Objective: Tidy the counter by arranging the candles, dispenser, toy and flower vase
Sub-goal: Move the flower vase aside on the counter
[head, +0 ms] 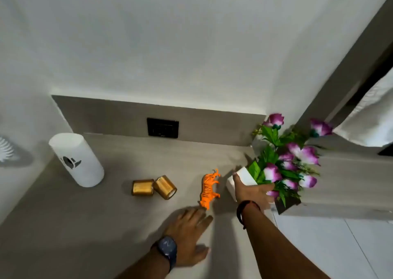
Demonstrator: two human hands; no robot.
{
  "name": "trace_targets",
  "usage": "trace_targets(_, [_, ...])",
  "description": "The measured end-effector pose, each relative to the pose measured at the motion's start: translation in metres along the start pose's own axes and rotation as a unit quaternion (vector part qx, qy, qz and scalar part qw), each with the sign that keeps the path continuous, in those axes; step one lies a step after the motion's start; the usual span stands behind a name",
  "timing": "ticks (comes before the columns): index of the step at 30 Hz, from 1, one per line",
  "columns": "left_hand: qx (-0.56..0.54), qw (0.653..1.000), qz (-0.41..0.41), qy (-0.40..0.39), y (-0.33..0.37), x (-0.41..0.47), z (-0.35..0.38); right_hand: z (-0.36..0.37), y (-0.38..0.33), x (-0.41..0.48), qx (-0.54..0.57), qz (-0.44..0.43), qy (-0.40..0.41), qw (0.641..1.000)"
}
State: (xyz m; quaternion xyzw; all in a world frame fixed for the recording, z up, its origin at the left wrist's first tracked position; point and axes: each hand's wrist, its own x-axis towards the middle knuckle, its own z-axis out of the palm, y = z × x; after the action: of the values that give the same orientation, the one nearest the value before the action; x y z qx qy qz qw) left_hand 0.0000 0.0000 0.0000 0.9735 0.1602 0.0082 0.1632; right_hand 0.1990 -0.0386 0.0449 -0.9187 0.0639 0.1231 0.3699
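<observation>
**Gripping the vase at the counter's right edge**

Resting flat near the front of the counter (pixel 63 225), the left hand (pixel 189 236) lies palm down with its fingers spread and loosely extended, holding nothing; a dark watch (pixel 168 250) sits on its wrist. Its fingertips lie just short of the orange toy tiger (pixel 209 188), very near the toy's closest end, though contact cannot be made out.

Just beyond and to the right, the right hand (pixel 252 190) is closed around the white flower vase (pixel 244 175), thumb on the left face and fingers wrapped across the near side. A dark band with a red thread (pixel 247 209) circles that wrist. The vase tilts to the right at the counter's right edge; whether its base touches the surface cannot be told. Purple flowers (pixel 297 164) and green leaves spill out up and to the right, blurred.

The tiger lies between the two hands, just left of the vase. Further left, two gold candles (pixel 154 187) lie on their sides, touching each other. Well apart, at the far left near the back, the white cylindrical dispenser (pixel 77 159) stands upright, a dark mark on its side. Behind everything, a black switch plate (pixel 162 127) is set into the grey backsplash.
</observation>
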Motion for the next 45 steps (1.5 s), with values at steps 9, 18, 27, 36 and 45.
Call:
trace_targets(9, [0.04, 0.997, 0.064, -0.028, -0.013, 0.011, 0.07, 0.043, 0.006, 0.03, 0.052, 0.041, -0.006, 0.998])
trace_targets(18, [0.024, 0.998, 0.051, -0.018, -0.018, 0.02, 0.075, 0.053, 0.009, 0.031, 0.014, -0.02, 0.008, 1.0])
trace_targets(27, [0.03, 0.998, 0.042, 0.022, -0.014, 0.014, 0.068, 0.041, 0.039, 0.035, 0.144, -0.185, 0.047, 0.971])
trace_targets(36, [0.044, 0.996, 0.043, 0.06, -0.016, 0.014, 0.075, 0.054, 0.061, 0.055, 0.175, -0.302, -0.012, 0.937])
trace_targets(45, [0.048, 0.996, 0.038, 0.067, -0.014, 0.014, 0.08, 0.066, 0.055, 0.068, 0.156, -0.19, -0.015, 0.969])
